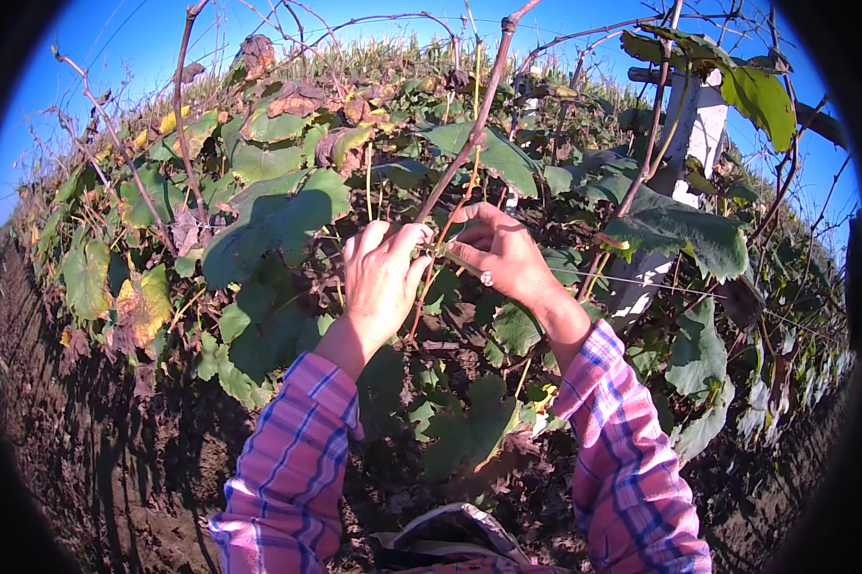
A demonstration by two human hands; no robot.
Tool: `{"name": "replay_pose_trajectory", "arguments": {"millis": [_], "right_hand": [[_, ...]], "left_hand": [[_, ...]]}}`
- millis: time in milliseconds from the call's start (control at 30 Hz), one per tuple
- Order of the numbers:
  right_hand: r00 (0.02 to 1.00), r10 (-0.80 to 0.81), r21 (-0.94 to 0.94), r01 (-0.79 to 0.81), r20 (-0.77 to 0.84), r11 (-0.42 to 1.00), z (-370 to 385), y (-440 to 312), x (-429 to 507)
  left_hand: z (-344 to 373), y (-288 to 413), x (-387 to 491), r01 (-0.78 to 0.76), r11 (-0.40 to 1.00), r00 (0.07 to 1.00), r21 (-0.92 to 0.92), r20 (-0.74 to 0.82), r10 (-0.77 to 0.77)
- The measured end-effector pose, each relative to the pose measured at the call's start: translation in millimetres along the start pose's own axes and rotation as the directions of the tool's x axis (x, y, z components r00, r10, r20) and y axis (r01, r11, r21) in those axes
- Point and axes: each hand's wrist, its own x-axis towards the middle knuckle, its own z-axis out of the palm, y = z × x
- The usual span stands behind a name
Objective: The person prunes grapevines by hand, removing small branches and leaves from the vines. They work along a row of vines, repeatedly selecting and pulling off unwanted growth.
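Note:
Both hands meet at a thin reddish grapevine shoot (470,176) in the middle of the view, beside a thicker brown vine cane (479,125) that slants up to the right. My left hand (386,276) has its fingers bent and its thumb and fingertips at the shoot. My right hand (501,251) pinches a small, thin piece, perhaps a stem or tie, between thumb and forefinger, right of the shoot. What lies between the left fingertips is too small to tell. A trellis wire (639,284) runs right from near the hands.
A whitish trellis post (700,122) stands at the right, with a large vine leaf (689,229) in front of it. Green and yellowing leaves (280,215) crowd the left. More bare canes (187,107) rise there. An open bag or pouch (466,513) is at the bottom, above shaded soil.

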Motion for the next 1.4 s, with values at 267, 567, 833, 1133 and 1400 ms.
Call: {"name": "replay_pose_trajectory", "arguments": {"millis": [267, 567, 833, 1133, 1400], "right_hand": [[0.993, -0.031, 0.170, 0.049, -0.110, 0.984, 3.8, 8.0, 2.3], [0.768, -0.633, -0.447, 0.534, -0.100, 0.718, 13.8, -1.7, -33.4], [0.910, -0.223, -0.010, 0.234, -0.350, 0.972, 58.0, 28.4, -56.5], [0.868, 0.264, 0.632, 0.071, -0.419, 0.771, 81.3, 70.9, -16.8], [0.838, 0.144, 0.497, 0.167, -0.526, 0.851, 69.2, 65.6, -18.8]], "left_hand": [[-5.0, -3.9, 0.4, -0.133, 0.985, 0.991, 0.113, 0.020, 0.131], [1.0, -15.4, -0.2, -0.054, 0.998, 0.999, 0.039, -0.002, 0.055], [3.3, -7.5, -0.8, -0.149, 0.983, 0.988, 0.104, -0.035, 0.154], [2.1, -0.4, 1.5, -0.108, 0.988, 0.993, 0.109, -0.034, 0.112], [-3.9, 0.9, -2.5, -0.100, 0.995, 0.994, -0.017, -0.038, 0.100]]}}
